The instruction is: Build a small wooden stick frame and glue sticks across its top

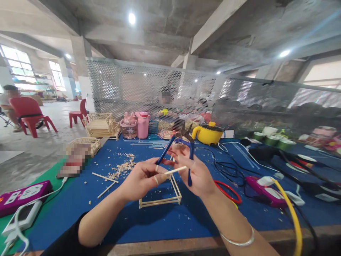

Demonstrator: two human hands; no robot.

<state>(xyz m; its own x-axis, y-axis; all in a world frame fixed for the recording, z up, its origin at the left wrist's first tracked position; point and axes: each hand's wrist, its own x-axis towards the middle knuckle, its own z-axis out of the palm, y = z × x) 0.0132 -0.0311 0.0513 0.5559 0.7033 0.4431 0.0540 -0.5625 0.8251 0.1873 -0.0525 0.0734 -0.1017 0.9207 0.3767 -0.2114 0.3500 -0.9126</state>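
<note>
My left hand [144,179] is closed in a pinch on a thin wooden stick [176,170], held above the blue table cover [160,220]. My right hand [195,172] grips blue-handled cutting pliers [181,142], with the jaws pointing up and away and the handles spread. The stick's free end lies across my right palm. Right below both hands stands a small frame of glued wooden sticks [162,199].
Wood chips [122,169] and loose sticks [105,177] lie to the left. Stick-built boxes [101,124], pink cups [138,126] and a yellow pot [209,133] stand at the back. Cables, a red ring [229,192] and a purple power strip [22,195] flank me. People sit behind the mesh screen and on a red chair.
</note>
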